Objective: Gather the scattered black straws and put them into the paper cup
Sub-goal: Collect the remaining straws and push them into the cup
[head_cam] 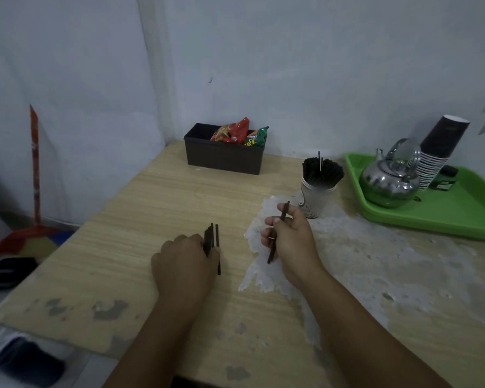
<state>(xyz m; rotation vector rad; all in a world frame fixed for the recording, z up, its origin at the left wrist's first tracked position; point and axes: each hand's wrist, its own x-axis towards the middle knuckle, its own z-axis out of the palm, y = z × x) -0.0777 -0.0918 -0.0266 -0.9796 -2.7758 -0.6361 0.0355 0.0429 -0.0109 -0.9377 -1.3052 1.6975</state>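
Observation:
A white paper cup (314, 198) stands on the wooden table (157, 208), packed with black straws (323, 170). My right hand (290, 236) is just in front of the cup, to its left, and pinches a single black straw (271, 252) that slants from upper right to lower left. My left hand (186, 261) rests on the table to the left, its fingers closed on a small bundle of black straws (212, 236) that stick out ahead of the fingers; one straw (218, 266) trails back beside the hand.
A black box (224, 158) with snack packets sits at the back of the table. A green tray (459, 217) at the right holds a metal kettle (389, 182) and stacked paper cups (437, 155). A broom (35, 169) leans against the left wall.

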